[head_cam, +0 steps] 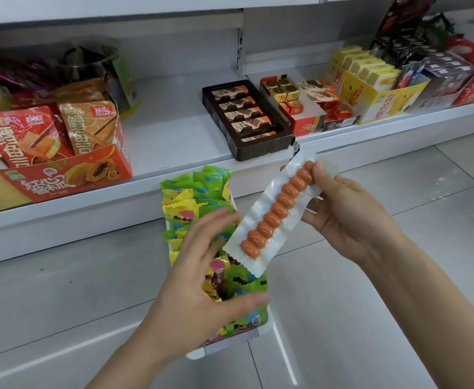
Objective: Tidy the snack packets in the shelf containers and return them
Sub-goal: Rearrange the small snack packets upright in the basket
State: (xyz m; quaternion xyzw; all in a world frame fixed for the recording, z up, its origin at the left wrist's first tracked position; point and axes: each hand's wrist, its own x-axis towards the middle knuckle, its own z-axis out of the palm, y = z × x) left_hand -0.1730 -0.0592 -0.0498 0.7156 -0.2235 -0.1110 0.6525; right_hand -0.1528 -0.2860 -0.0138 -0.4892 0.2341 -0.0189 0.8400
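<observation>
While off the shelf (pixel 174 130), container (pixel 230 342) at 6 o'clock half tidied: left fingers (pixel 202 234) spread over packets (pixel 186 203), right fingers (pixel 318 167) pinching sausage pack (pixel 275 217); return left.

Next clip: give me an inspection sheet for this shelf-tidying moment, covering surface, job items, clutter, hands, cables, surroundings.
Surface: white shelf, bare stretch in the middle.
Job's things: container of green and yellow snack packets below the shelf edge; clear sausage packet held above it.
Clutter: red papaya box, brown chocolate tray, yellow boxes on the shelf.
Hands: left hand open over the packets; right hand grips the sausage packet.
Cables: nothing seen.
Surroundings: pale tiled floor.
</observation>
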